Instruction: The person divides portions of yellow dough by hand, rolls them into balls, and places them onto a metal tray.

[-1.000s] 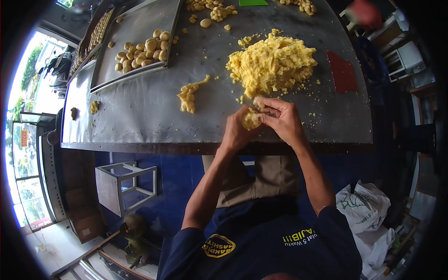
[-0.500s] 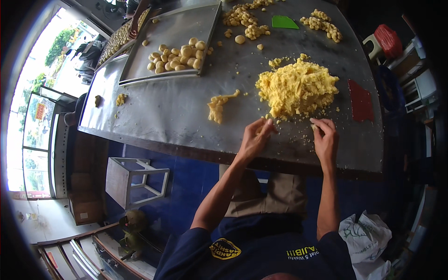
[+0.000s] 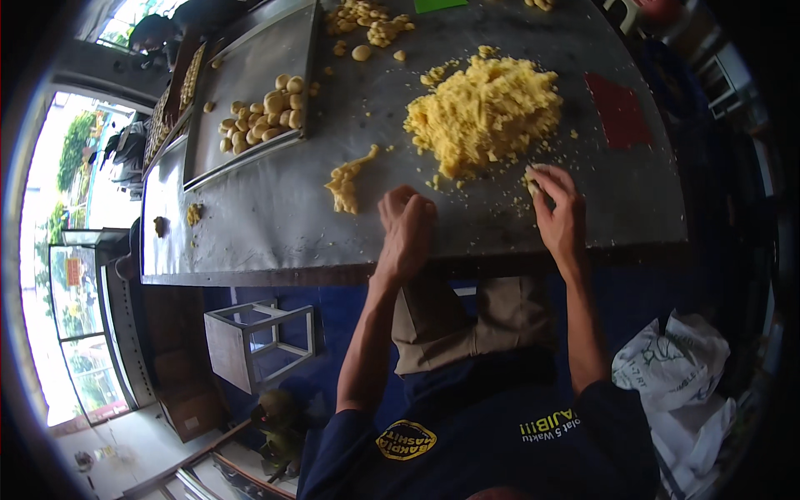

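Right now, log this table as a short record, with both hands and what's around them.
Left hand: fingers curled, contents hidden
Right hand: thumb and fingers near each other, grip unclear
Pile: yellow, crumbly, beyond the hands
Dough: irregular strip, left of the pile
Tray: holds pale balls
Red sheet: right of the pile

Forearms (image 3: pixel 368 337) stretched forward, left hand (image 3: pixel 407 225) kinda loosely curled, knuckles up, right hand (image 3: pixel 559 207) well apart from it, thumb and fingers bent close together.
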Demonstrator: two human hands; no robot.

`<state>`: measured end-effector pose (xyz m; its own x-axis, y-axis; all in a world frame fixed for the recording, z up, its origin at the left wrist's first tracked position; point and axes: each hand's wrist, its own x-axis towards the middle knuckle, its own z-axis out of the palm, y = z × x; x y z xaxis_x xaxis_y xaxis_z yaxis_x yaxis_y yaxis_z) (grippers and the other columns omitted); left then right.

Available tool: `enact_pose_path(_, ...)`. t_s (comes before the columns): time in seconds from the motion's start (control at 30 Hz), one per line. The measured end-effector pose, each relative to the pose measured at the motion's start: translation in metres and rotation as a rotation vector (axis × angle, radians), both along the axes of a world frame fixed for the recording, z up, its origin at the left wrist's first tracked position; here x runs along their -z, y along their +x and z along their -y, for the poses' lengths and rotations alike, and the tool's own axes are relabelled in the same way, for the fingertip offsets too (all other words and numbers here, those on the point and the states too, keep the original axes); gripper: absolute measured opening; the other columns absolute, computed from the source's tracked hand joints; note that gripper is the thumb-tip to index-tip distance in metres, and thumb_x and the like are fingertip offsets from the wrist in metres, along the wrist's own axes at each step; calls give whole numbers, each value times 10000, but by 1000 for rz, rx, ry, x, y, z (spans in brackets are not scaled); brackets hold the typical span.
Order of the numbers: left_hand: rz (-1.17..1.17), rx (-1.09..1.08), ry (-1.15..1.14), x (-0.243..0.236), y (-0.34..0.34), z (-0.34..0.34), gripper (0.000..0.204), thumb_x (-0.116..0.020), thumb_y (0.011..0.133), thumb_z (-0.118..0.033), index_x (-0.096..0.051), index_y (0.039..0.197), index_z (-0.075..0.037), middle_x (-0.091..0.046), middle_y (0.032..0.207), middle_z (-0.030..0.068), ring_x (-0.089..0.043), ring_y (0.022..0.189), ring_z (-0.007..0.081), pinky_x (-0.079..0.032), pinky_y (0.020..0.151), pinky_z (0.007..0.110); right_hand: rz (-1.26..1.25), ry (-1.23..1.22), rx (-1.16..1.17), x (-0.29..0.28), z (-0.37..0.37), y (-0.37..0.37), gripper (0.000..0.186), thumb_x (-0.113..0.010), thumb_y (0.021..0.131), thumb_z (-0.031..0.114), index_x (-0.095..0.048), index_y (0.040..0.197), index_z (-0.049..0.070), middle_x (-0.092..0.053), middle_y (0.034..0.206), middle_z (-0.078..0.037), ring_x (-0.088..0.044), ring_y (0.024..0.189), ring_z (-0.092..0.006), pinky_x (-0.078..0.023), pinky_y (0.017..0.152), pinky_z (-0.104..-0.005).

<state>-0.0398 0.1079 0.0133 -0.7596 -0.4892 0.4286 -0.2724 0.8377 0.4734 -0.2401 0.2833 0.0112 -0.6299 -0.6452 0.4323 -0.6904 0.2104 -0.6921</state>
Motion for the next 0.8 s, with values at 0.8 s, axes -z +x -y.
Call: enact_pose_path(0.8,16,-266,338,10,-13,72,280,-477,998,-286,-648,1039,-67,-671,963,124,-584,950,325,-394,901,461,278,-137,98,23,-8,15,152,-555,933,-22,-647,1045,24,-612,953,-78,-580,752,-146,-480,651,-280)
